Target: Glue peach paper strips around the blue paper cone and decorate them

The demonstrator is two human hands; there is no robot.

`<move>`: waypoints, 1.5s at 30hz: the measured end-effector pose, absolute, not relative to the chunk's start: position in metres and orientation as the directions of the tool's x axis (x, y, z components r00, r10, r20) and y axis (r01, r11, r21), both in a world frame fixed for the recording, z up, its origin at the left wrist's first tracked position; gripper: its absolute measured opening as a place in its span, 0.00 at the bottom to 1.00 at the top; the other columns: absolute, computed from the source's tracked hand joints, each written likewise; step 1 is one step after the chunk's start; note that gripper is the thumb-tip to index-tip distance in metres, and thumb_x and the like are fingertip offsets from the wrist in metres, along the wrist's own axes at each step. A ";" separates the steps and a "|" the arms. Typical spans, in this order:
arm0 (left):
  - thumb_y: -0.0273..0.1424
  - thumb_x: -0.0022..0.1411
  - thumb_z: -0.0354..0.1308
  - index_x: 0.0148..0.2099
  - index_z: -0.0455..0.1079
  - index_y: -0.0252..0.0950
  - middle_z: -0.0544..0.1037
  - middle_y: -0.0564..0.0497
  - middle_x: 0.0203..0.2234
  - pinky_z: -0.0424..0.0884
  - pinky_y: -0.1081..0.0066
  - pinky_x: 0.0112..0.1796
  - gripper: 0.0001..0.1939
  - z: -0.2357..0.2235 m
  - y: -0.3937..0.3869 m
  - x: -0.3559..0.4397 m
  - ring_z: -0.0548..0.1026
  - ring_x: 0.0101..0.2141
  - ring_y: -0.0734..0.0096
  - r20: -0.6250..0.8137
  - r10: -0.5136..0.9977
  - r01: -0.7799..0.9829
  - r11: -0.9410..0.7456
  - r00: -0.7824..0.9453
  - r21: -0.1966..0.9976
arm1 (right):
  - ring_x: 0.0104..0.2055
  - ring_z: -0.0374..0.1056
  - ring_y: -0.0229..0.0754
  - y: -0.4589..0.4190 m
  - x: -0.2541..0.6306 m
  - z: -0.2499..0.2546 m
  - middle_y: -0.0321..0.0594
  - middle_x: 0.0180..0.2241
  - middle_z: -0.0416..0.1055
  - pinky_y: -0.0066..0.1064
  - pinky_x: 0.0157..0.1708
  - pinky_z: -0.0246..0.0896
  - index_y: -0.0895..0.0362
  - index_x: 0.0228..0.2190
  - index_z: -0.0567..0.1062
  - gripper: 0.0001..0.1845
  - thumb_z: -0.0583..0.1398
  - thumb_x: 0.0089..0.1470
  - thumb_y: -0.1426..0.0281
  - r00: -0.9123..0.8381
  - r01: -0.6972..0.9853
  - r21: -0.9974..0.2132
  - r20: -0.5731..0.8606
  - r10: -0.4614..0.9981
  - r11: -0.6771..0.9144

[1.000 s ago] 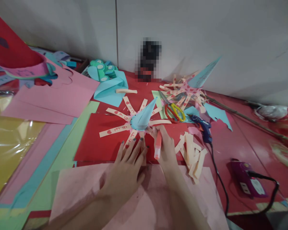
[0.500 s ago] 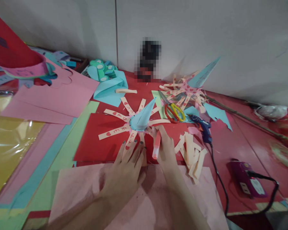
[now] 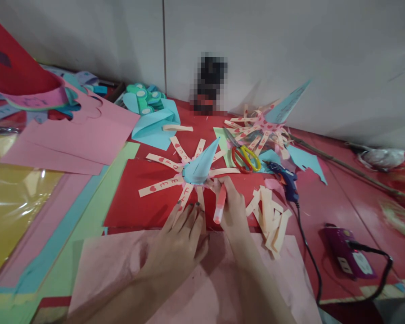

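A blue paper cone (image 3: 200, 164) stands on a red sheet (image 3: 135, 198), with cream paper strips (image 3: 160, 184) bearing red letters and hearts fanned out around its base. My left hand (image 3: 180, 236) lies flat with fingers stretched out, its fingertips pressing the near strips. My right hand (image 3: 232, 207) is closed around a pink glue stick (image 3: 220, 204), its tip at the cone's base on the right side.
Loose cream strips (image 3: 270, 216) lie right of my right hand. Scissors (image 3: 243, 155) with red and yellow handles, a blue glue gun (image 3: 286, 182) with its cord, a purple power strip (image 3: 346, 252) and a second cone craft (image 3: 273, 119) sit beyond. Coloured paper sheets (image 3: 70, 139) cover the left.
My left hand has slid back toward me a little, off the cone's base. The glue stick has tilted slightly in my right hand. The cone craft has turned a bit.
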State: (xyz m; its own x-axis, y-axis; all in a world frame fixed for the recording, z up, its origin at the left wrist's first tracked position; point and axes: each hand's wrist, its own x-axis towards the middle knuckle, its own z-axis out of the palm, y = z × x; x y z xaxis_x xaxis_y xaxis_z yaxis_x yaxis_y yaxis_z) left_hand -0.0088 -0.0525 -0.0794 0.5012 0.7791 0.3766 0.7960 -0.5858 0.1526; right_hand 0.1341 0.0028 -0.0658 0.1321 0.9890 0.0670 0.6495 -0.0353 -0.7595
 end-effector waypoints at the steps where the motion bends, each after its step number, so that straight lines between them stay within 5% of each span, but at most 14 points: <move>1: 0.28 0.64 0.46 0.49 0.71 0.27 0.76 0.40 0.46 0.60 0.57 0.55 0.17 -0.080 -0.053 -0.009 0.72 0.48 0.57 0.380 0.780 0.794 -0.586 0.498 0.163 | 0.26 0.62 0.39 0.003 0.134 -0.066 0.37 0.24 0.67 0.28 0.29 0.54 0.54 0.29 0.66 0.12 0.47 0.59 0.64 0.133 0.654 -0.755 0.071 0.989 -0.034; 14: 0.26 0.65 0.46 0.46 0.73 0.33 0.79 0.47 0.41 0.65 0.60 0.53 0.15 -0.077 -0.053 -0.008 0.74 0.46 0.62 0.435 0.783 0.809 -0.559 0.444 0.180 | 0.27 0.63 0.39 0.004 0.135 -0.067 0.37 0.26 0.69 0.28 0.29 0.55 0.54 0.28 0.66 0.12 0.48 0.58 0.63 0.145 0.603 -0.797 0.085 0.986 -0.020; 25: 0.32 0.66 0.43 0.54 0.68 0.31 0.70 0.41 0.54 0.62 0.54 0.54 0.20 -0.084 -0.051 -0.010 0.67 0.54 0.54 0.355 0.842 0.852 -0.490 0.407 0.184 | 0.24 0.63 0.38 0.010 0.143 -0.062 0.33 0.19 0.65 0.30 0.32 0.61 0.54 0.26 0.66 0.12 0.55 0.54 0.60 0.332 0.528 -0.849 0.187 0.924 -0.018; 38: 0.23 0.67 0.35 0.56 0.67 0.27 0.73 0.43 0.51 0.56 0.55 0.55 0.23 -0.083 -0.053 -0.012 0.68 0.53 0.57 0.310 0.769 0.813 -0.582 0.558 -0.019 | 0.27 0.70 0.38 0.009 0.137 -0.059 0.34 0.22 0.72 0.33 0.34 0.67 0.54 0.25 0.65 0.13 0.52 0.58 0.62 0.345 0.398 -0.916 0.195 0.918 0.045; 45: 0.25 0.67 0.35 0.56 0.66 0.26 0.72 0.43 0.52 0.55 0.56 0.56 0.24 -0.090 -0.054 -0.008 0.66 0.54 0.58 0.300 0.789 0.832 -0.553 0.536 -0.031 | 0.31 0.73 0.39 0.008 0.134 -0.062 0.36 0.25 0.75 0.33 0.37 0.67 0.54 0.26 0.65 0.11 0.54 0.57 0.63 0.323 0.324 -0.945 0.150 0.934 0.040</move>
State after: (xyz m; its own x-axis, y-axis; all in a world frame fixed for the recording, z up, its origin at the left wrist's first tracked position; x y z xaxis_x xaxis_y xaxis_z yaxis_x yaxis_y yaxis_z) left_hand -0.0083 -0.0536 -0.0902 0.5359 0.7891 0.3004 0.8324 -0.5533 -0.0315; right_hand 0.1337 0.0080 -0.0624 0.3229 0.9344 0.1503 0.3236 0.0402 -0.9453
